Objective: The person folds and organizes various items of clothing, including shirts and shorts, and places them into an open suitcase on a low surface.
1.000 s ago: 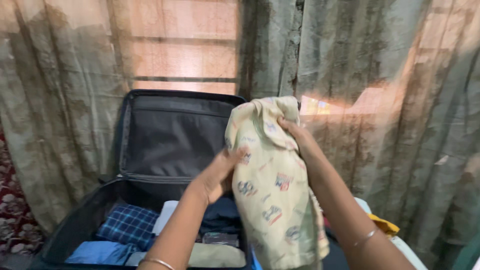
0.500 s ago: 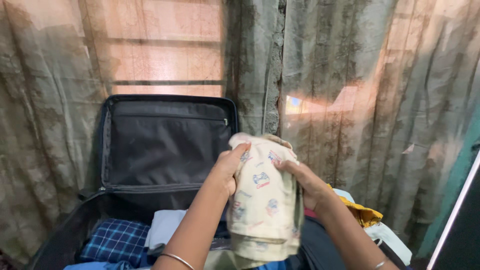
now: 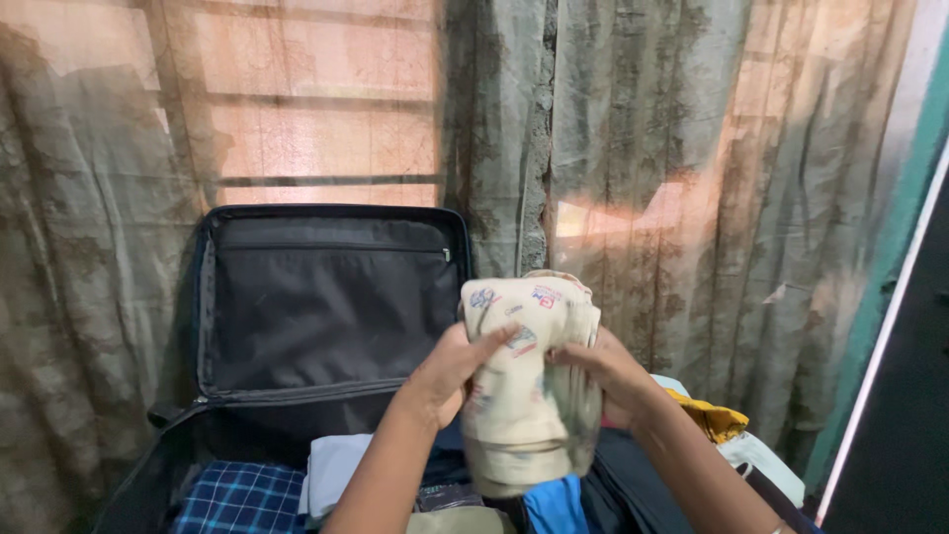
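Observation:
A cream garment [image 3: 524,396] with small printed patches is bunched into a thick fold in front of me. My left hand [image 3: 450,371] grips its left side, fingers across the front. My right hand [image 3: 605,371] holds its right edge. Both hands keep it in the air above the open black suitcase [image 3: 326,297], whose lid stands upright against the curtain. Inside the case lie a blue checked cloth [image 3: 242,499], a white folded piece [image 3: 331,470] and a bright blue item [image 3: 554,504].
Olive patterned curtains [image 3: 643,148] hang over a barred window behind the case. A yellow cloth [image 3: 707,415] and a white piece [image 3: 761,465] lie to the right. A dark panel with a teal frame [image 3: 890,376] stands at the far right.
The garment hung long from my raised right hand; it is now folded up into a compact bundle held lower between both hands. The view has shifted right and down.

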